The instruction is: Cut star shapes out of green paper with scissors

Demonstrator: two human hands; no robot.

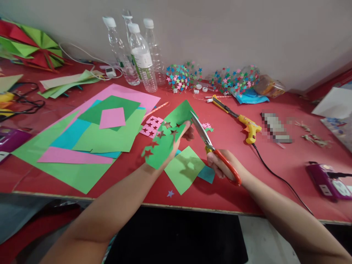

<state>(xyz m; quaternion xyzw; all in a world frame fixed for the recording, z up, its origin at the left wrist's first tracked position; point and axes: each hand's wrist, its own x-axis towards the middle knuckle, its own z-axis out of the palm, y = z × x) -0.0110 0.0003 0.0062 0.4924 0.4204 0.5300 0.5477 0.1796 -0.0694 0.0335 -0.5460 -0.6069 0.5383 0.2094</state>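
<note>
My left hand (187,131) is closed on a dark green paper sheet (165,146), which has several star-shaped holes and is held tilted above the table. In my right hand (220,163) are scissors (205,134) with orange-red handles, their blades pointing up and left at the sheet's right edge. Whether the blades touch the paper I cannot tell. Below my hands lie a light green paper square (183,179) and a blue paper piece (206,174). Small cut stars (208,126) sit behind the scissors, and a pink paper with star holes (151,127) lies left of the sheet.
Stacked colored papers (99,141) cover the left side. Plastic bottles (143,58) and star-filled clear containers (178,77) stand along the wall. A yellow glue gun (249,128) trails its cord at right, near a purple power strip (327,179). A lone star (170,193) lies by the front edge.
</note>
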